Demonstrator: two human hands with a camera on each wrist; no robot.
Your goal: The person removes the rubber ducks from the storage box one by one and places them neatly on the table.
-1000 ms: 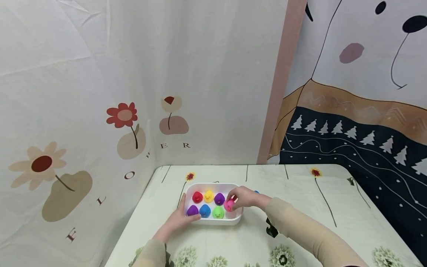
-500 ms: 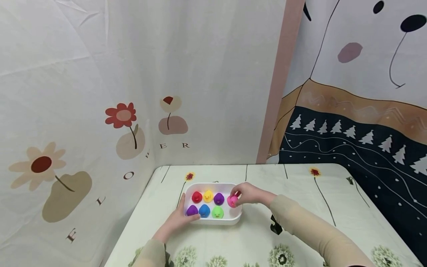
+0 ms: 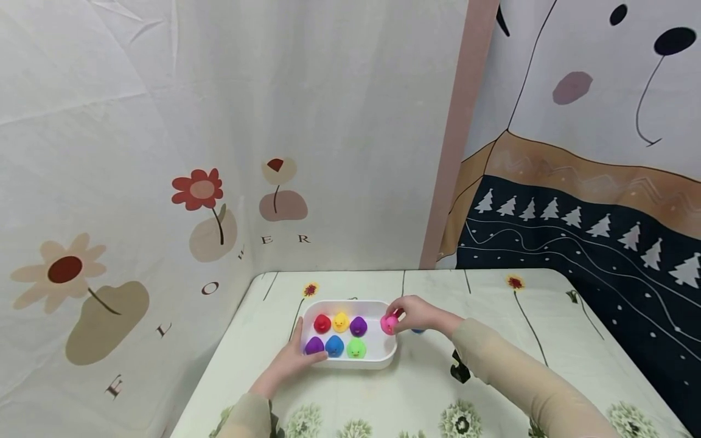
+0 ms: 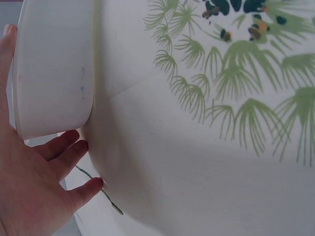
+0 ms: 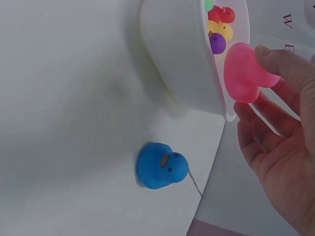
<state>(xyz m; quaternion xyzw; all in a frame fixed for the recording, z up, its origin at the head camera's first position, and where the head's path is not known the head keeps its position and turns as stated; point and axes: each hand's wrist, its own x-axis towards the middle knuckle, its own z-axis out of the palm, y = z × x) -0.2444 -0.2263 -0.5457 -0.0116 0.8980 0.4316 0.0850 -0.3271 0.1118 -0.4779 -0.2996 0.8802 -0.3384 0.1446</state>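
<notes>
Sleeves [image 3: 249, 413], both beige, can be seen closest, with a black thing [image 3: 460, 368] too small to make out just under the right one. Past those, the left hand [image 3: 289, 360] is spread around the near left corner of a white tray [image 3: 356, 365], thumb laid along the front rim. Two rows are lined up inside: purple duck [image 3: 314, 345], blue duck [image 3: 334, 347] and green duck [image 3: 356, 348] up front, then red duck [image 3: 322, 323], yellow duck [image 3: 341, 322] and second purple duck [image 3: 358, 326] behind. At the tray's right end, a pink duck [image 3: 388, 324] is pinched between thumb and fingertips by the right hand [image 3: 418, 314]; whether the rim is touched can't really be told. Outside that end, a second blue duck [image 5: 160, 166] is set on the tabletop [image 3: 383, 398], mostly covered by the right hand in the head view. Way back, it's all closed off by a flowery curtain [image 3: 350, 134] and, to the right, a bear print [image 3: 602, 201].
</notes>
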